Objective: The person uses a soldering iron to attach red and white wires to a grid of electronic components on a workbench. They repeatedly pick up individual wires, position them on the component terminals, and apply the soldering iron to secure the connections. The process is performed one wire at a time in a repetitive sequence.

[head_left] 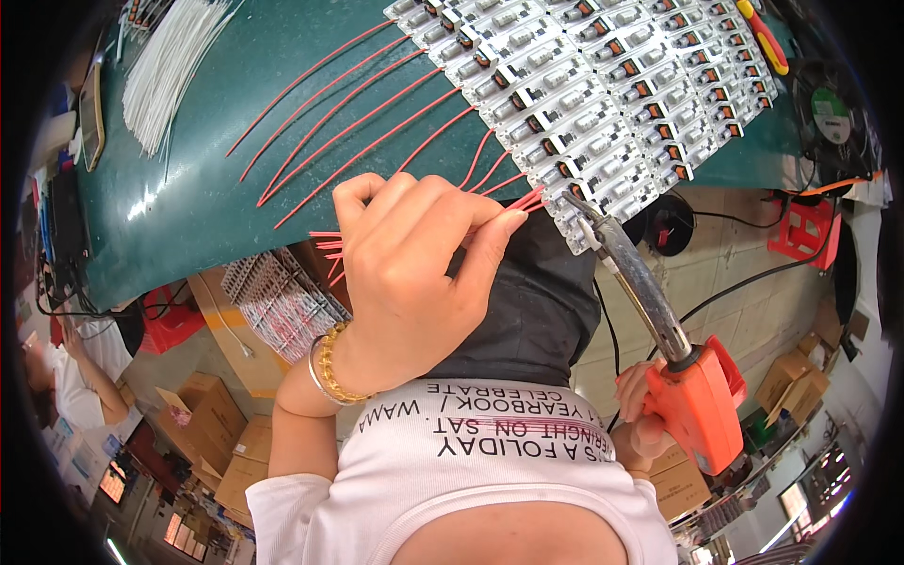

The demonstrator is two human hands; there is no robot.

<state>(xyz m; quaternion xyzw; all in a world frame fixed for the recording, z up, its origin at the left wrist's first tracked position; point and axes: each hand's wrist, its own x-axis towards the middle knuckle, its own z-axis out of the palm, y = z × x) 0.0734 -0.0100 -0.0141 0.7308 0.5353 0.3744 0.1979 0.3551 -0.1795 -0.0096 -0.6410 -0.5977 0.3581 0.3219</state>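
Note:
My left hand (414,264) is closed on a bundle of thin red wires (327,245), pinching wire ends at the near corner of a panel of white circuit boards (603,104). In my right hand (640,414) is an orange-red soldering gun (697,405). Its dark tip is at the panel's near corner, close to the pinched wire ends; whether it touches a pad I cannot tell. Several red wires (330,122) run from the panel's left edge across the green tabletop (217,207). Rows of small components with black and orange parts sit on the boards.
A bunch of white wires (169,75) lies at the table's far left. A yellow and red handled tool (764,38) lies beyond the panel's right side, by a solder reel (832,115). Cardboard boxes (202,419) and a red stool (805,234) stand below. Another person (89,372) is at left.

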